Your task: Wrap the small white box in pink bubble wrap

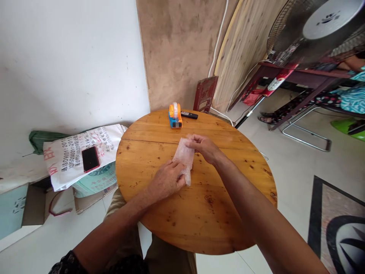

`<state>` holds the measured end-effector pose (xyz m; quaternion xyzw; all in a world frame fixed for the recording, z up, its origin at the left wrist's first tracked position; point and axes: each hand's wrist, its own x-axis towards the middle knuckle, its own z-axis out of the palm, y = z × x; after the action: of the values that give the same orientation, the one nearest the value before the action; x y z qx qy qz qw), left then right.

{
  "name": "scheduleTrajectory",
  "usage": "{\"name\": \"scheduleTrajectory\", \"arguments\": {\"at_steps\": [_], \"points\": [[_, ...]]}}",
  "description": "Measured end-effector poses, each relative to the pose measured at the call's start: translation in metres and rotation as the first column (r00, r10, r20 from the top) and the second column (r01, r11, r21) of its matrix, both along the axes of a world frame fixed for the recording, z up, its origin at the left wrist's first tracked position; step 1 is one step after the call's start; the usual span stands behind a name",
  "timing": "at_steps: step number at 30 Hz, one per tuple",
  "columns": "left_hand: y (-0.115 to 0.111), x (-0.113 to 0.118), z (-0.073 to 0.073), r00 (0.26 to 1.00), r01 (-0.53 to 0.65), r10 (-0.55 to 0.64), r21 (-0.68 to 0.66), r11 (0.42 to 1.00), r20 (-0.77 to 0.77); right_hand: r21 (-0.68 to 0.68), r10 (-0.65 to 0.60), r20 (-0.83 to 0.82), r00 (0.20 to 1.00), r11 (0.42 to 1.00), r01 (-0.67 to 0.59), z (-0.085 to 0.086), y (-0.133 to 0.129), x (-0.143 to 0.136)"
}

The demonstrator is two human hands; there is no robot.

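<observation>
A small piece of clear bubble wrap (182, 154) is held over the middle of the round wooden table (211, 224). My left hand (168, 178) grips its lower left part, fingers curled and closed. At the upper right end, my right hand (203, 146) pinches the bubble wrap between thumb and fingers. Whether anything lies inside the wrap I cannot tell. Beyond my hands, near the far edge of the table, stands an orange and blue tape dispenser (175, 115) with a roll of clear tape. Beside it lies a slim black object (189, 115).
A phone (90, 159) lies on white printed sacks (107, 139) to the left. Behind the table is a dark red wooden chair (205, 93). A standing fan (281, 82) and a seated person (348, 99) at a dark table are on the right. An open box (34, 205) sits lower left.
</observation>
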<state>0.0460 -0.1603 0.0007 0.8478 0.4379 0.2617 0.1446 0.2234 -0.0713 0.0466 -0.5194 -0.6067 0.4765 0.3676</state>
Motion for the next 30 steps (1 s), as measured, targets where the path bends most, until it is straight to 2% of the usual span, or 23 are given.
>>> {"name": "scheduleTrajectory", "arguments": {"at_steps": [2, 6, 13, 18, 21, 25, 27, 30], "points": [[-0.002, 0.000, -0.003, 0.999, -0.033, 0.032, 0.027, 0.999, 0.042, 0.050, 0.081, -0.022, 0.996, 0.996, -0.080, 0.007, -0.017, 0.006], [-0.008, 0.001, -0.009, 0.986, -0.122, 0.113, 0.071, 0.990, 0.122, 0.033, 0.183, -0.035, 0.983, 0.983, -0.182, 0.011, -0.040, 0.009], [-0.011, 0.000, -0.010, 0.949, -0.248, 0.231, 0.055, 0.967, 0.216, 0.082, 0.208, -0.090, 0.974, 0.976, -0.201, 0.008, -0.035, -0.001], [-0.012, 0.000, -0.008, 0.924, -0.315, 0.312, -0.024, 0.949, 0.222, 0.109, 0.194, -0.090, 0.977, 0.977, -0.184, 0.004, -0.058, -0.003], [-0.012, 0.001, -0.009, 0.902, -0.345, 0.360, -0.104, 0.933, 0.240, 0.172, 0.129, -0.005, 0.992, 0.977, -0.126, 0.003, -0.082, -0.002], [-0.012, 0.000, -0.011, 0.886, -0.307, 0.352, -0.187, 0.933, 0.302, 0.293, 0.030, 0.270, 0.962, 0.949, -0.112, -0.002, -0.111, -0.005], [-0.010, -0.002, -0.012, 0.900, -0.239, 0.292, -0.192, 0.952, 0.325, 0.378, 0.003, 0.371, 0.929, 0.913, -0.154, -0.008, -0.121, -0.008], [-0.008, -0.006, -0.012, 0.918, -0.147, 0.195, -0.161, 0.976, 0.344, 0.523, -0.043, 0.451, 0.892, 0.822, -0.225, -0.021, -0.130, -0.011]]}}
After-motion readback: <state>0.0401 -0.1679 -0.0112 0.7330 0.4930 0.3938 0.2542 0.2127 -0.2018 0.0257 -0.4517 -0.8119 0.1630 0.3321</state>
